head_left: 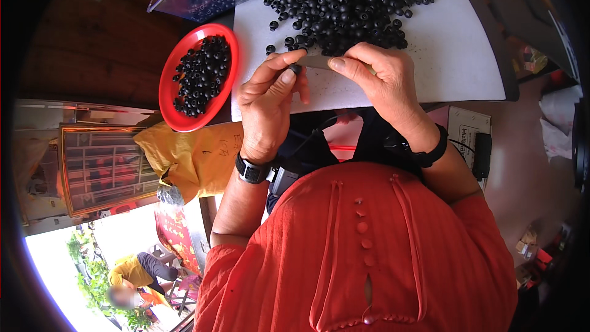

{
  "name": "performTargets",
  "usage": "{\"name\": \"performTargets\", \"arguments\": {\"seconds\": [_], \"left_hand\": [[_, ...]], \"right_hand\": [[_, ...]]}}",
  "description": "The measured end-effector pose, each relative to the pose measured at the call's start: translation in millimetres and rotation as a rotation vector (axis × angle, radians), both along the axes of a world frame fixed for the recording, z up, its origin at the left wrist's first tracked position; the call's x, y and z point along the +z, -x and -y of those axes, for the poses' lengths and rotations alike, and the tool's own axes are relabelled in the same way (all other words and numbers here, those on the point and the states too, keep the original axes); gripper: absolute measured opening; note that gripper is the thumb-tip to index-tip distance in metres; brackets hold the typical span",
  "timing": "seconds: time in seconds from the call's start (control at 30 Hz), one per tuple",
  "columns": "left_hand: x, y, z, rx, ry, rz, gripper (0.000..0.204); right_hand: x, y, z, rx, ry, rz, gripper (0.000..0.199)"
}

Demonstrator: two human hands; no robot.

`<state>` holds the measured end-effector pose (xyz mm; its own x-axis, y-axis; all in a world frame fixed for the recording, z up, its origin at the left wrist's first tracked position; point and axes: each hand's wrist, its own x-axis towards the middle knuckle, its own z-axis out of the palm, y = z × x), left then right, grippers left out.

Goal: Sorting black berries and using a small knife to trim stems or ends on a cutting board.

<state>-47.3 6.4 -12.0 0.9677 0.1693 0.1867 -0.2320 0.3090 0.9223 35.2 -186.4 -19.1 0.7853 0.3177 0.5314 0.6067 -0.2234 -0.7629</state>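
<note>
A: Item one, left hand (268, 101): it is pinching a single small black ring-shaped bead (295, 68) between thumb and forefinger, the other fingers curling loosely beneath.

B: Item two, right hand (380, 80): it is closing around a pale, flat, stick-like tool (316, 61), whose free end is pointing at the bead. Bead and tool tip are touching or nearly so; I cannot tell which.

A: Stock: the heap of black beads (350, 3) is lying on the white board (458, 61), just beyond both hands. The red dish (169, 95) is sitting to the left, holding a smaller lot.

B: Handling note, as a judgement: the hole in the bead should be facing the tool squarely, and the pinch should be staying light, so the bead is not slipping.

A: Agreed. Bracing both hands together above the board would probably be steadying the tip.
</note>
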Motion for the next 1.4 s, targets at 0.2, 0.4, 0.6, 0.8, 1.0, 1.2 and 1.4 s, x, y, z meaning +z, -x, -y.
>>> {"name": "performTargets", "arguments": {"seconds": [0.2,0.4,0.6,0.8,1.0,1.2,1.4], "left_hand": [[-4.8,-2.0,0.3,0.004,-0.04,0.063,0.028],[-3.5,-0.7,1.9,0.013,-0.041,0.063,0.027],[-4.4,-0.9,4.5,0.035,-0.034,0.073,0.027],[-4.1,0.8,3.3,0.033,-0.008,0.052,0.026],[-4.8,-0.7,3.6,0.027,0.006,0.042,0.026],[-4.9,-1.7,3.9,0.037,-0.008,0.058,0.026],[1.5,2.6,6.3,0.045,-0.011,-0.008,0.024]], "right_hand": [[0.6,-0.3,0.2,0.005,0.004,0.006,0.033],[1.9,0.9,0.4,0.01,0.004,0.011,0.03],[-1.8,0.1,-1.8,0.0,-0.001,0.053,0.029],[-2.7,-1.3,0.1,0.004,0.059,0.135,0.034],[-0.7,1.5,0.6,0.025,0.007,0.081,0.032],[0.9,0.3,-0.4,0.004,0.005,0.024,0.029],[4.7,3.2,-2.2,0.042,0.024,0.088,0.028]]}}
